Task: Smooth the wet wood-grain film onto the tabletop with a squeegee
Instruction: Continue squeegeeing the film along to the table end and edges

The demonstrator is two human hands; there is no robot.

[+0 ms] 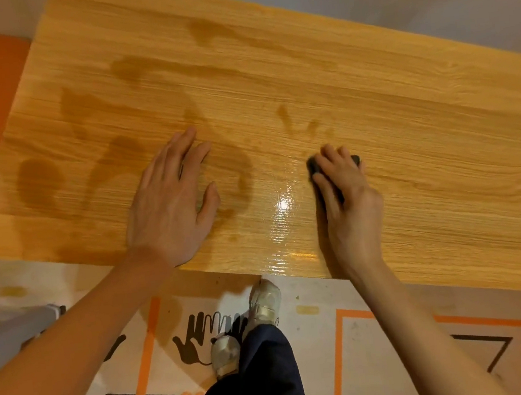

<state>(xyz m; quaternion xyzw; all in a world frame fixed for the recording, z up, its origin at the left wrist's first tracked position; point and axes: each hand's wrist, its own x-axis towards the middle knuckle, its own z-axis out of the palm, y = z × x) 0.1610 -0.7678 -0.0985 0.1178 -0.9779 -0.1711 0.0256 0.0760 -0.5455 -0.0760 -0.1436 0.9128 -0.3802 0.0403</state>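
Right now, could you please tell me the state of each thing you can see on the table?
Film: lying flat on the tabletop, wet, with dark damp patches and a shiny glare near the front edge.
Squeegee: dark, pressed to the film, mostly hidden.
Left hand: flat on the film, fingers spread.
Right hand: curled round the squeegee.

Bare forearms (83, 328), dark trousers (265, 380), pale shoes (265, 303)

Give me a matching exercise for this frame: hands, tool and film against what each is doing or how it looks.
Things:
1. left hand
2. right hand
3. squeegee
4. wood-grain film

States:
A. dark, mostly hidden under fingers
B. lies flat, fingers spread, holding nothing
C. shows dark wet patches and a bright glare
D. grips the tool against the surface

Pairs: 1-B, 2-D, 3-A, 4-C
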